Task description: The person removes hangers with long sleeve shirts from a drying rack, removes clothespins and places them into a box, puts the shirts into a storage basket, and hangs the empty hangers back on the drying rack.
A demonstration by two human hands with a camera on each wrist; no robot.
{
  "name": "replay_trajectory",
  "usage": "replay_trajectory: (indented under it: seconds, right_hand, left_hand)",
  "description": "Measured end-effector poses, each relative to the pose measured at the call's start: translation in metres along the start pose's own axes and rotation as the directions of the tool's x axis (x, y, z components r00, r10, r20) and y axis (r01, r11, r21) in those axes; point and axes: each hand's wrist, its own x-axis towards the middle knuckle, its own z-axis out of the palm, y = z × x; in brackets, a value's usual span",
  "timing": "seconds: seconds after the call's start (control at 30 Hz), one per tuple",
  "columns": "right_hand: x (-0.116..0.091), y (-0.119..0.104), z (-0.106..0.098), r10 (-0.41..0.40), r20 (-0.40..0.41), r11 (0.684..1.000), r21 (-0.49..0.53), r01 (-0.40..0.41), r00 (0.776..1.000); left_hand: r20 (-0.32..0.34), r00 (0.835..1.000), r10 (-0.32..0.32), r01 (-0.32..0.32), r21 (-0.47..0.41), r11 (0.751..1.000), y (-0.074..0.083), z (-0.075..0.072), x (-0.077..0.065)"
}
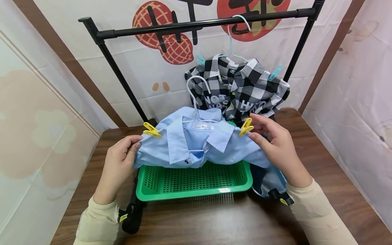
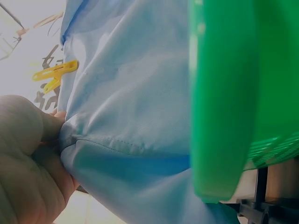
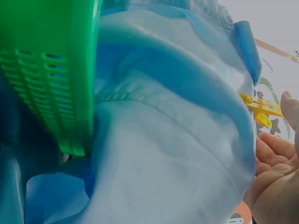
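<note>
A light blue collared shirt (image 1: 220,158) spreads on a white wire hanger (image 1: 194,98) whose hook sticks up from the collar. On its left shoulder sits a yellow clothespin (image 1: 151,130), and another yellow clothespin (image 1: 246,127) clips the right shoulder. My left hand (image 1: 117,166) pinches the shirt's left shoulder edge between thumb and fingers, just below the clip. At the right clip, my right hand (image 1: 277,146) has its thumb and fingers spread apart; the right wrist view shows the thumb tip close to the clip's end (image 3: 264,108).
Under the shirt stands a green basket (image 1: 196,195), with a blue container (image 1: 280,177) to its right. Behind, a black rack (image 1: 202,23) carries a black-and-white checked shirt (image 1: 254,88) on a light blue hanger (image 1: 231,44) with blue clothespins (image 1: 275,72). Everything stands on a brown wooden table (image 1: 220,221).
</note>
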Motion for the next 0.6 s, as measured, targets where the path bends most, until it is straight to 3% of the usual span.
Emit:
replay_trajectory:
  seconds: [0.3,0.6]
  right_hand:
    - [-0.0008,-0.0036,0.0029,0.100,0.009,0.988,0.117,-0.100,0.995]
    - [-0.0013,-0.0037,0.0038,0.113,-0.010,0.973,0.202,-0.108,0.994]
  left_hand:
    - [0.000,1.000,0.009,-0.009,0.002,1.000,-0.0010,0.0036,-0.0009]
    - [0.004,1.000,0.025,-0.025,0.004,1.000,-0.0009,0.0044,-0.0002]
